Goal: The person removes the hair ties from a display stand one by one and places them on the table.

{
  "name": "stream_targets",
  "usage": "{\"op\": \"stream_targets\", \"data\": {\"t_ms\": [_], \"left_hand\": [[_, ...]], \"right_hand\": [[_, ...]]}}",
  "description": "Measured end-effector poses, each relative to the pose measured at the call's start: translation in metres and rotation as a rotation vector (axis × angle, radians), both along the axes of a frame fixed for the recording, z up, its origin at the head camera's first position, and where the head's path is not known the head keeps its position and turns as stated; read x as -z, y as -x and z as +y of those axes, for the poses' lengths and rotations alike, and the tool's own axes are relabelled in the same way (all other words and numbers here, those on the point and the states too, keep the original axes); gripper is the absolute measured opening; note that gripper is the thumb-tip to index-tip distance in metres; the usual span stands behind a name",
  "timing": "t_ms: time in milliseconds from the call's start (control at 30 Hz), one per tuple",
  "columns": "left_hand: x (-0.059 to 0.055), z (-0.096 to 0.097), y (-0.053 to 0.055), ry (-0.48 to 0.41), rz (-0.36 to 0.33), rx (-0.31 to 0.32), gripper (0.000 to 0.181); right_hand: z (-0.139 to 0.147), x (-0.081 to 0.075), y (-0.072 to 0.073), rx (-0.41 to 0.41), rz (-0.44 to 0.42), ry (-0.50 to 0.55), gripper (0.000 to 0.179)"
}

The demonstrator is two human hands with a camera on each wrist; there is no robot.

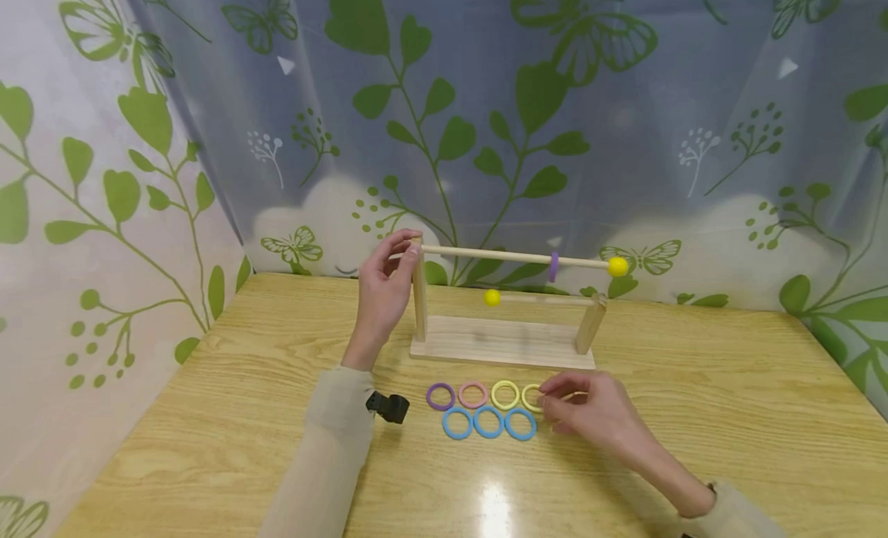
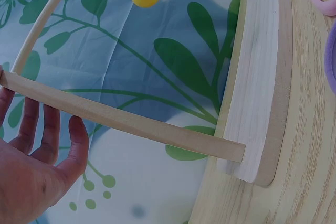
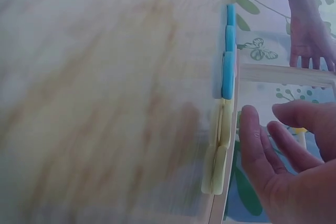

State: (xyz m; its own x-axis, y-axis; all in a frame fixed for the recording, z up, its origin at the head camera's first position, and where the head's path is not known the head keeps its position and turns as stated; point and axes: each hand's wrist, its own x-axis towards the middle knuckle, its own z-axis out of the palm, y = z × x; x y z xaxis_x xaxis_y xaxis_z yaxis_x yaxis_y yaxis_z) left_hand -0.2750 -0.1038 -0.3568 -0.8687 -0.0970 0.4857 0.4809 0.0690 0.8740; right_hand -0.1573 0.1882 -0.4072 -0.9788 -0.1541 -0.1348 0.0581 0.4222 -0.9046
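A wooden stand (image 1: pixel 502 341) has two posts, each bearing a horizontal rod tipped with a yellow ball (image 1: pixel 617 267). My left hand (image 1: pixel 385 291) grips the top of its left post (image 2: pixel 126 116), thumb in front. A purple ring (image 1: pixel 554 267) hangs on the upper rod. On the table before the stand lie a purple ring (image 1: pixel 428 398), a pink ring (image 1: pixel 461 395), two yellow rings (image 1: pixel 493 395) and several blue rings (image 1: pixel 508 425). Beside the rightmost yellow ring (image 1: pixel 524 398) is my right hand (image 1: pixel 600 411), fingers bent, thumb and fingertips apart, holding nothing.
The wooden table (image 1: pixel 229 415) runs back to a curtain (image 1: pixel 638 152) printed with leaves and butterflies. Another printed cloth (image 1: pixel 90 183) hangs at the left. A black wrist device (image 1: pixel 388 407) is on my left sleeve.
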Motion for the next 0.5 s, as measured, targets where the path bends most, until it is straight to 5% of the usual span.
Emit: {"op": "stream_targets", "data": {"t_ms": [500], "left_hand": [[0.000,0.001,0.000,0.006,0.004,-0.002,0.026]], "right_hand": [[0.005,-0.013,0.007,0.106,0.153,-0.002,0.027]]}}
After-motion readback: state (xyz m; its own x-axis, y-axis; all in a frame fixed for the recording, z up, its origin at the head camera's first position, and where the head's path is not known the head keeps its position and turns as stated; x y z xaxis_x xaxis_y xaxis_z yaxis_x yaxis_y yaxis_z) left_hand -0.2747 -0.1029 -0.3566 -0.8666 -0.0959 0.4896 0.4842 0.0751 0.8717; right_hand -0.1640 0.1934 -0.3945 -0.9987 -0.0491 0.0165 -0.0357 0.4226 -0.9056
